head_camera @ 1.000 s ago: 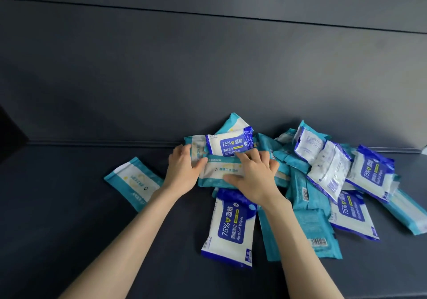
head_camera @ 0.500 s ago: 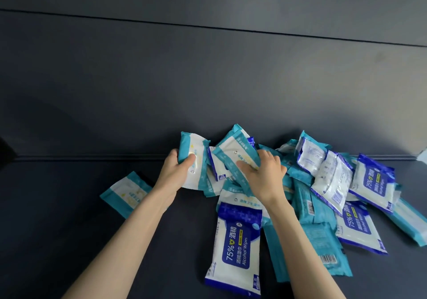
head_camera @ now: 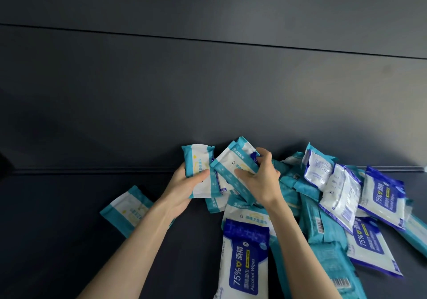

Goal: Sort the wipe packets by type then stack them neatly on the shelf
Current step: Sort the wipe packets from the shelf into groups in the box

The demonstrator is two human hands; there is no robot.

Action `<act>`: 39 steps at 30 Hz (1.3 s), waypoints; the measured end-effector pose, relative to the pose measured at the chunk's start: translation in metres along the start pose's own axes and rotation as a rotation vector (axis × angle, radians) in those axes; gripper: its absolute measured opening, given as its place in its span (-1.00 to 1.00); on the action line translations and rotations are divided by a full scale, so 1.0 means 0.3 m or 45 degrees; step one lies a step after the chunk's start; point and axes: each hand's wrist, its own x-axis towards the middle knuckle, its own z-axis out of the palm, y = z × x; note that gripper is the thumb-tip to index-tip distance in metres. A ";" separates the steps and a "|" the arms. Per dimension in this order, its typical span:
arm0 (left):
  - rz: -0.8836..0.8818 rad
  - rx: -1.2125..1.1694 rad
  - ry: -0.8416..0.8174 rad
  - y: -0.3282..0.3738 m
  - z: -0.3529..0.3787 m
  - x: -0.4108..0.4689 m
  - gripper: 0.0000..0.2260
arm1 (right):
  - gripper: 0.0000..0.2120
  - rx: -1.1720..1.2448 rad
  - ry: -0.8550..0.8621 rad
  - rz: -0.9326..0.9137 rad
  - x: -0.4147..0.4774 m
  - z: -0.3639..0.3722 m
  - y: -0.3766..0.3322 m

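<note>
The left hand [head_camera: 184, 185] is clenched around a teal-and-white soft plastic wipe packet [head_camera: 198, 157], thumb across its face, lifted just beyond and left of the long blue-and-white plastic packet printed "75% Alcohol Wipes" [head_camera: 245, 259] that lies flat at the front. The right hand [head_camera: 258, 183] grasps a second teal-and-white packet [head_camera: 231, 167], tilted, directly beyond that blue packet and touching the left hand's one. A dark blue edge shows under the right fingers [head_camera: 265, 157]; it may be a blue packet caught in the same grip, though the view is too crowded to be sure.

The unsorted heap of mixed teal and blue packets [head_camera: 335, 194] spreads to the right of the blue packet, and one teal packet [head_camera: 126, 208] lies alone to its left on the dark matte shelf [head_camera: 57, 241].

Sorting looks barely begun. The risks, as I judge them: a blue packet carried along unnoticed would land among the teal ones; the slick film could let a packet slip from a loose grip; and drawing packets out of the overlapping heap could drag neighbours forward toward the shelf's front edge.
</note>
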 end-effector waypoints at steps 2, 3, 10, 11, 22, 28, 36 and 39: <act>0.029 -0.012 0.045 0.001 -0.003 -0.002 -0.74 | -0.44 0.121 0.030 -0.009 -0.003 0.004 0.005; 0.043 -0.017 0.070 0.002 -0.006 -0.003 -0.75 | -0.50 0.175 0.061 -0.015 -0.006 0.002 -0.002; 0.038 -0.015 0.095 0.017 0.006 -0.023 -0.78 | -0.70 0.523 0.205 -0.012 -0.014 -0.048 -0.042; 0.033 -0.003 0.075 0.018 0.012 -0.029 -0.77 | -0.70 0.542 0.207 0.006 -0.015 -0.048 -0.042; 0.053 -0.130 0.001 0.034 0.070 -0.124 -0.82 | -0.78 0.746 -0.189 0.207 -0.141 -0.061 -0.079; -0.062 -0.002 -0.030 0.023 0.075 -0.184 -0.79 | -0.76 0.728 -0.379 0.253 -0.216 -0.115 -0.080; -0.140 0.389 0.033 -0.050 0.117 -0.378 -0.88 | -0.83 0.706 -0.130 0.358 -0.429 -0.223 -0.024; -0.070 0.698 -0.039 -0.099 0.127 -0.437 -0.72 | -0.78 0.550 -0.081 0.423 -0.499 -0.253 -0.008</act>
